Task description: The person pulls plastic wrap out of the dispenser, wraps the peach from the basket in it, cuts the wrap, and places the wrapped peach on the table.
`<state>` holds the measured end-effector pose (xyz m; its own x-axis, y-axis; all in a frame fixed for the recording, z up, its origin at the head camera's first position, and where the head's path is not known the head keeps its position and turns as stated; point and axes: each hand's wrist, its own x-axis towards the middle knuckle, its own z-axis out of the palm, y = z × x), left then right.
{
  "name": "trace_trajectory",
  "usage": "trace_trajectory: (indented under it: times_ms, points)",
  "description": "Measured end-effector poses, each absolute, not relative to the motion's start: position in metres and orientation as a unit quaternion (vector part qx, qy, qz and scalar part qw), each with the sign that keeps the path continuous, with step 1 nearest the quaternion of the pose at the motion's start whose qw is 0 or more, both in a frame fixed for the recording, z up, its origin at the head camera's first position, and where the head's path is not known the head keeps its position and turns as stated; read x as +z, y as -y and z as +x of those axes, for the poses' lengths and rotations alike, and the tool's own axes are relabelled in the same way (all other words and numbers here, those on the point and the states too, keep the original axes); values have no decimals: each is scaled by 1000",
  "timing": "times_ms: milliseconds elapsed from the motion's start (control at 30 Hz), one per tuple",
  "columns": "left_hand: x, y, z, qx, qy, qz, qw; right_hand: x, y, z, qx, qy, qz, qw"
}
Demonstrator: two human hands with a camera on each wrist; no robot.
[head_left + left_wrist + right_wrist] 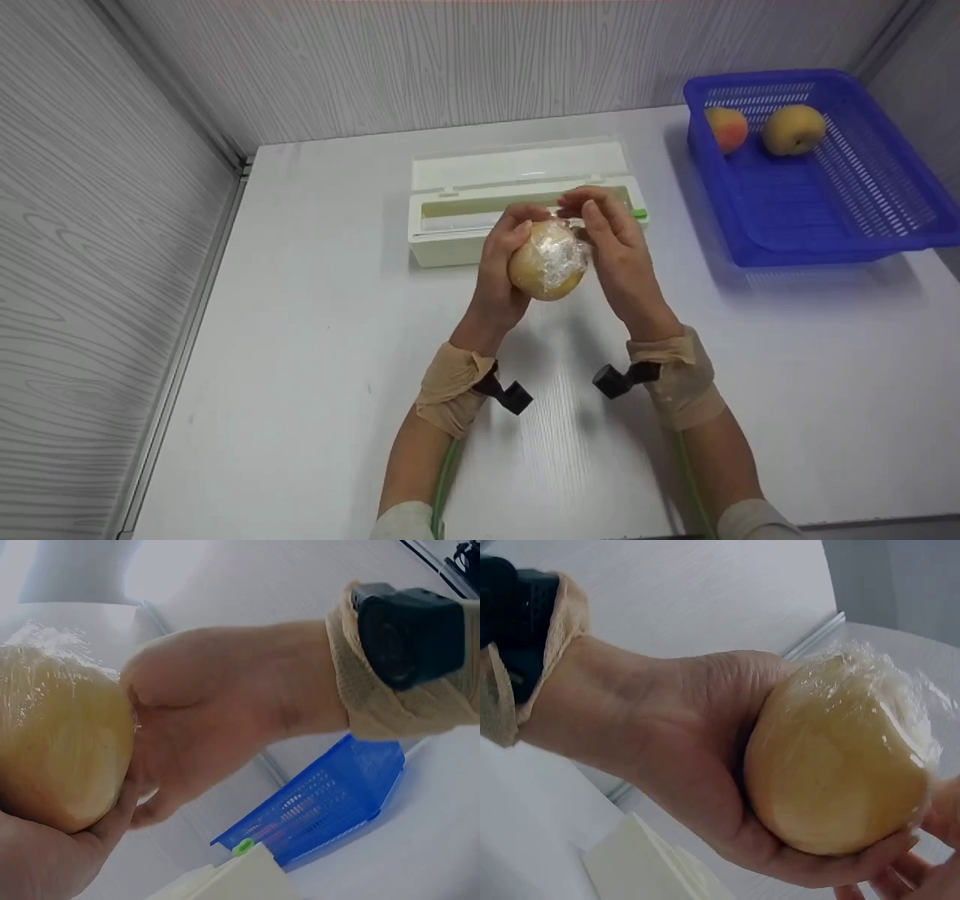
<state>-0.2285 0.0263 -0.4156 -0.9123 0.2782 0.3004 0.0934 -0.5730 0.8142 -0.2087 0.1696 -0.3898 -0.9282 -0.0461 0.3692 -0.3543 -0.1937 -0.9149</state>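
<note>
A round yellow fruit (546,262) wrapped in crinkled clear plastic film (562,255) is held above the table. My left hand (499,262) grips it from the left, its fingers curled beneath the fruit in the right wrist view. On the other side, my right hand (619,259) has its fingers at the film along the fruit's far right edge, with the palm turned inward. The left wrist view shows the right hand beside the fruit, some fingertips hidden behind it. Loose film bunches up on the fruit's upper side.
Behind the hands stands a long white box (450,251) with its lid raised, a white roll (457,223) inside and a green tab (639,214) at its right end. A blue basket (840,251) at the right contains a reddish-yellow fruit (727,131) and a yellow fruit (793,130).
</note>
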Motion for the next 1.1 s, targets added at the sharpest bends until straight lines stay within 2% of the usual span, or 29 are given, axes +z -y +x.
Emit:
trace_trajectory:
  times_ms: [67,133,233,333,467,700,900,1100]
  points:
    - [-416,-28,-228,830,-511,224,12,-386,-170,-204,706,663,161,187]
    - [-415,-30,-227,789,-562,247,-30,-384,-167,-199,657,690,176,247]
    - [-410,-34,-222,754,-595,267,-77,-386,-159,-195,604,720,214,266]
    - [-404,-37,-217,780,-564,257,-81,-391,-150,-197,602,719,242,250]
    - [-401,-38,-213,829,-506,229,-66,-398,-143,-200,620,696,254,259]
    - [-402,-36,-213,868,-455,197,-11,-402,-137,-201,529,729,268,341]
    - [-404,-34,-220,880,-441,170,43,-405,-141,-205,481,759,269,347]
    - [-404,-29,-226,902,-408,109,89,-409,-136,-204,358,780,292,422]
